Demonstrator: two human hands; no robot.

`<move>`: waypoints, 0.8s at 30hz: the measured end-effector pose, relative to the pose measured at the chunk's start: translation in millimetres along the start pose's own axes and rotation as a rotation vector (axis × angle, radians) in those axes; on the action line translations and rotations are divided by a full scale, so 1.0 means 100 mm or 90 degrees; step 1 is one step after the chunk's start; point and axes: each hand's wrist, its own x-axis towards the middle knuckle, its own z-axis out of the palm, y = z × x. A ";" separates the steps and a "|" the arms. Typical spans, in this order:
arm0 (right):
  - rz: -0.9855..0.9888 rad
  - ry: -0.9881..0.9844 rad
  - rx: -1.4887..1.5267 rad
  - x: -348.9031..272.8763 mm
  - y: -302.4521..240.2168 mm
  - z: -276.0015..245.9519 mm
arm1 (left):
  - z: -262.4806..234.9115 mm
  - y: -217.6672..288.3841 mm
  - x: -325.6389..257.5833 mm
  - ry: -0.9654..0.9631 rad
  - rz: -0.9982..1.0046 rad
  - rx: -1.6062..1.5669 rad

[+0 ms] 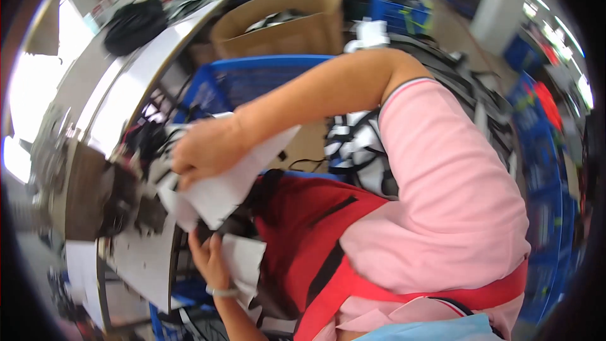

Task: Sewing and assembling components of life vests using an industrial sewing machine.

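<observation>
Beyond your right hand (211,145) stands a blue plastic crate (271,60); left of that hand, a blurred grey-brown block-shaped machine (82,189). Your right fingers grip a pliable white sheet (218,199), so it is picked up but not yet laid down. Beside your left hand (213,266), whose grip I cannot tell, is a smaller white piece (246,256).

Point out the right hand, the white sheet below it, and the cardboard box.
Right hand (211,147): head view, back of the hand.
White sheet (228,188): head view, its flat surface.
Cardboard box (281,38): head view, its near outer wall.
</observation>
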 end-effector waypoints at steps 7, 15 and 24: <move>0.382 0.483 -0.199 -1.40 -0.78 -2.23 | -0.10 -1.13 -0.14 -0.060 -0.115 -0.025; 0.605 0.752 -0.182 -3.94 -2.43 -3.70 | 0.24 -2.41 -0.07 -0.209 -0.128 0.113; 1.532 0.216 -0.648 -7.65 -2.56 -1.99 | 0.19 -2.49 -0.06 -0.203 -0.176 0.167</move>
